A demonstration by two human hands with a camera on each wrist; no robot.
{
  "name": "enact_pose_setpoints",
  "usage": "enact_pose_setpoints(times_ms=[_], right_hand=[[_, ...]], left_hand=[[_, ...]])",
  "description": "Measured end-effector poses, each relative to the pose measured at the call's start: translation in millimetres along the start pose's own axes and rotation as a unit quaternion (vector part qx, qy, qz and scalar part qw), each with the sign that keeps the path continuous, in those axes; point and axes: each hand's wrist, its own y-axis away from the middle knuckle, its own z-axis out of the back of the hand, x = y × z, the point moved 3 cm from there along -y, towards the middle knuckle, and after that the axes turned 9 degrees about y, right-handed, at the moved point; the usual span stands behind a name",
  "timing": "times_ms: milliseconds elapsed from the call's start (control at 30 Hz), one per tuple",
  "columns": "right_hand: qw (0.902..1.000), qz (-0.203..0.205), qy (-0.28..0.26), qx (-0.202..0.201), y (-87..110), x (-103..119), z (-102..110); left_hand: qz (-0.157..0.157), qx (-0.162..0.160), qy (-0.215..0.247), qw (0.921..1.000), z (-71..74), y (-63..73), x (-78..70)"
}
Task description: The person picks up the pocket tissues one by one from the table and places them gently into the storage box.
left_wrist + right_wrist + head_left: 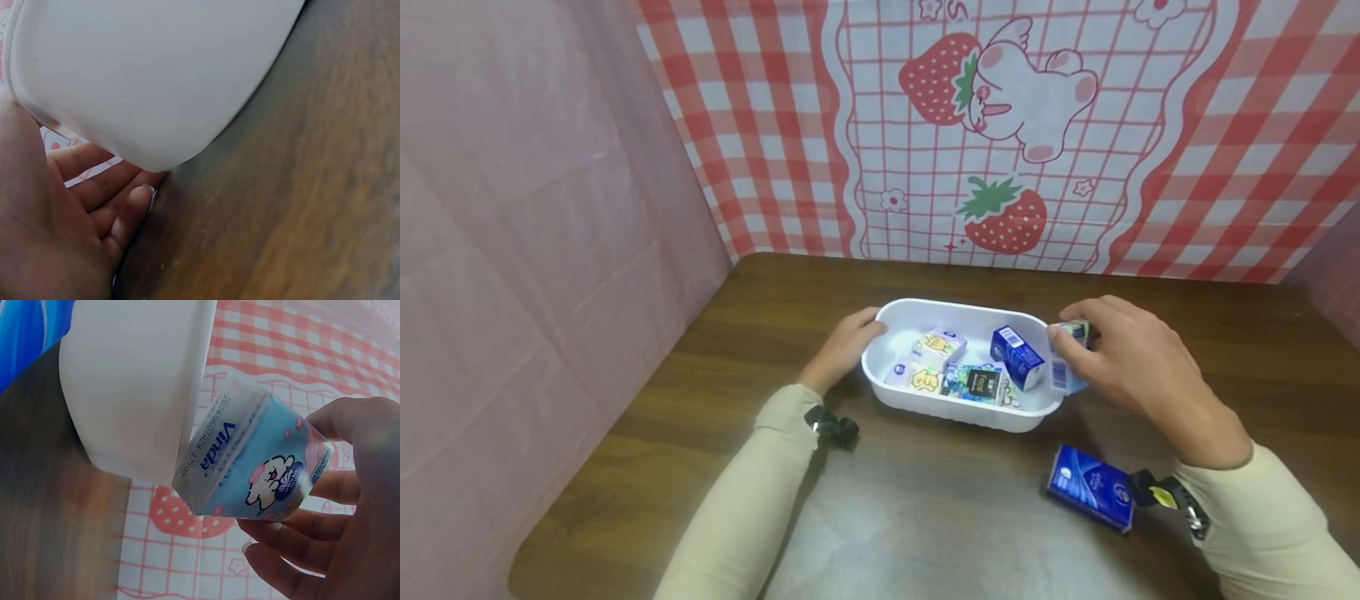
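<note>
A white oval plastic basin (955, 412) stands on the table. My left hand (847, 343) holds its left end, thumb at the rim and fingers round the outside in the left wrist view. In my right hand (1138, 358) a light blue Vinda tissue pack (259, 472) with a cartoon puppy is pinched, beside the basin's right rim. Inside the basin lie several tissue packs: a dark blue pack (1018, 358), a pale pack with a yellow cartoon (938, 346), a similar pack (917, 377) and a patterned pack marked "Face" (977, 383).
Another dark blue tissue pack (1090, 487) lies on the brown wooden table (700, 425), near the right wrist. Behind the table hangs a red-and-white checked cloth (782, 142) with strawberries. A pale pink curtain (527, 250) borders the left side.
</note>
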Motion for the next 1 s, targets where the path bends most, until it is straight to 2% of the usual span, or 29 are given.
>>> enact_pose_setpoints(times_ms=[300,567,800,1000], right_hand=[[0.9999,0.011,0.002,-0.006,-3.9,9.5,-0.7],[0.9987,0.025,-0.016,-0.042,-3.6,17.9,0.4],[0.9992,0.023,-0.024,-0.021,-6.1,21.6,-3.4],[0.9984,0.037,-0.031,-0.030,-9.3,26.2,-8.8]], left_hand=[[0.003,0.001,0.002,1.0000,0.5,-0.2,0.0],[0.000,0.004,0.005,1.0000,0.9,-0.5,0.4],[0.007,0.004,0.005,1.0000,1.3,-0.3,0.6],[0.006,0.004,0.002,1.0000,0.6,-0.8,0.2]])
